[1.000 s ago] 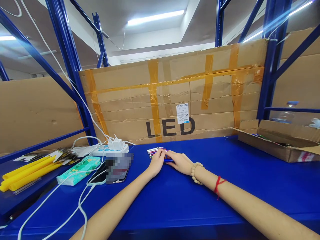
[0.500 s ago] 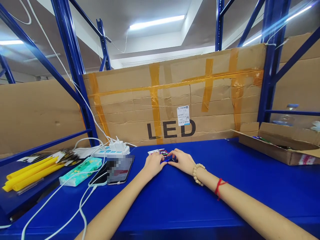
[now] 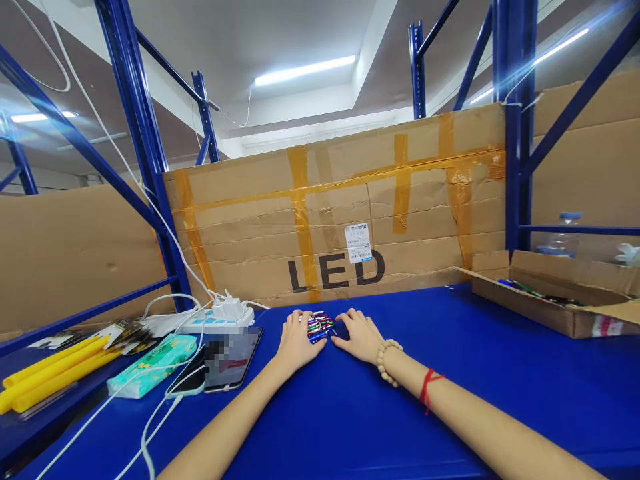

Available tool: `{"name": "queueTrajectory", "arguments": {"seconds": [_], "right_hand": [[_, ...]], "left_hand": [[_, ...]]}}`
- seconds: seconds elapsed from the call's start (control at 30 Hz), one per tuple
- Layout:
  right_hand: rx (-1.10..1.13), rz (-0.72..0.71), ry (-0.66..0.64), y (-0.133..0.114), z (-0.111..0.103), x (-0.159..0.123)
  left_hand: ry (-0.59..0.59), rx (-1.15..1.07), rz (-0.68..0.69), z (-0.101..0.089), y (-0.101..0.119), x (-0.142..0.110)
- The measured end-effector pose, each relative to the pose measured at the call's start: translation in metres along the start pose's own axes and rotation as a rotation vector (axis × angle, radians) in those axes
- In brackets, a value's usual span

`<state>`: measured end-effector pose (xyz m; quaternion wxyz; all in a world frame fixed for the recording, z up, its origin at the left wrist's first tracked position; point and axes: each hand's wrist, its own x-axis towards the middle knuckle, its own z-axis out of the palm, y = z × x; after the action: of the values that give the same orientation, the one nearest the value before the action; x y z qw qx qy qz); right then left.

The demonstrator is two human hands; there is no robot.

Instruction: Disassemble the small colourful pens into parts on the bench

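Note:
A small pile of slim, multicoloured pens [image 3: 320, 325] lies on the blue tabletop [image 3: 350, 413], between my two hands. My left hand [image 3: 296, 341] is wrapped round the pile's left side, fingers at the far edge and thumb along the near edge; the pens' left ends are hidden under it. To the right of the pile, my right hand [image 3: 361, 337] is open, its thumb and fingers apart with bare blue surface between them. The fingertips come close to the pens' right ends; I cannot tell if they touch.
Left of my hands lie a phone [image 3: 233, 360], a green tissue pack [image 3: 153, 365], a white power strip [image 3: 220, 319] with cables, and yellow tubes [image 3: 60, 373]. An open cardboard box [image 3: 530, 307] holding pens stands at right. A cardboard panel [image 3: 340, 220] closes the back.
My hands have moved apart a little, leaving more of the pens in view. My right hand has opened and come away from the pile. The camera view has shifted slightly.

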<state>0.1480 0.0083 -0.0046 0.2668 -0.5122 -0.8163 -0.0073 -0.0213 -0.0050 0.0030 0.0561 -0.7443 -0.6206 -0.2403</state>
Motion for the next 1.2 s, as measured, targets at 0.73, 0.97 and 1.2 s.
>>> {"name": "queueTrajectory", "arguments": {"seconds": [0.73, 0.97, 1.2], "right_hand": [[-0.075, -0.011, -0.072, 0.001, 0.001, 0.001], [-0.054, -0.003, -0.138, 0.003, -0.002, -0.001], [-0.046, -0.013, -0.179, 0.004, -0.001, 0.000]], "left_hand": [[-0.316, -0.020, -0.078, 0.019, -0.020, 0.047], [-0.243, -0.065, -0.284, 0.012, -0.021, 0.033], [-0.121, 0.058, -0.399, 0.011, -0.015, 0.014]]}}
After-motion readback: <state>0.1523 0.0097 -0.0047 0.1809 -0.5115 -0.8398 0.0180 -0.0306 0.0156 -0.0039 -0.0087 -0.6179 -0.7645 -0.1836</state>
